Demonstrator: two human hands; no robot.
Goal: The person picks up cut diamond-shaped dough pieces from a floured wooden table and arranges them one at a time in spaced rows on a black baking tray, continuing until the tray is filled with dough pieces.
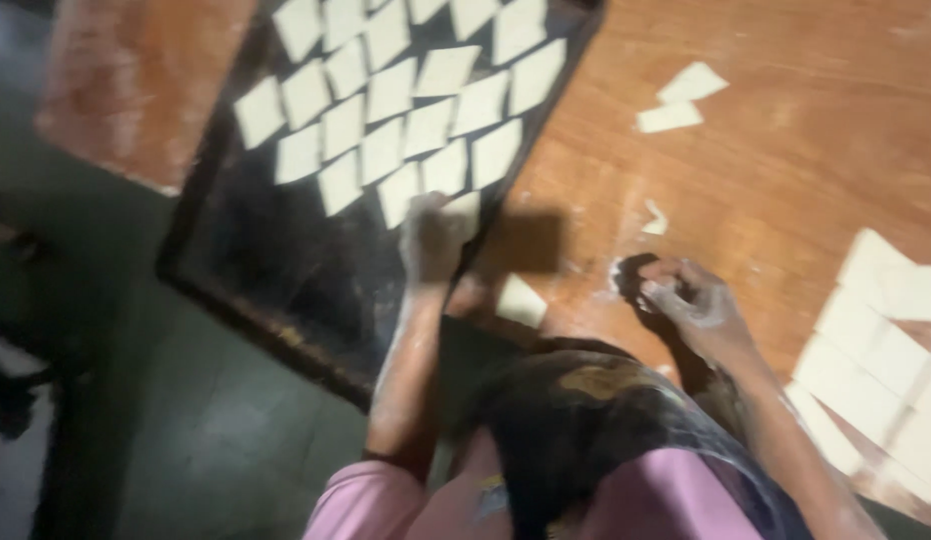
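A green floor (216, 430) runs down the left side, beside a worn brown wooden desk (786, 170). A dark baking tray (246, 250) lies across the desk's near-left edge, its upper half packed with rows of pale diamond-cut dough pieces (406, 100). The left hand (433, 238), dusted with flour, rests on the tray at the lowest row, its grip closed down on a dough piece (464, 208); motion blur hides the fingers. One loose piece (521, 300) lies at 4 o'clock from that hand. The right hand (686, 300) hovers over the desk, its grip curled; whether it pinches anything cannot be told. Two stray pieces (683, 100) lie at 12 o'clock from it, stacked cut dough (876, 350) at 3 o'clock.
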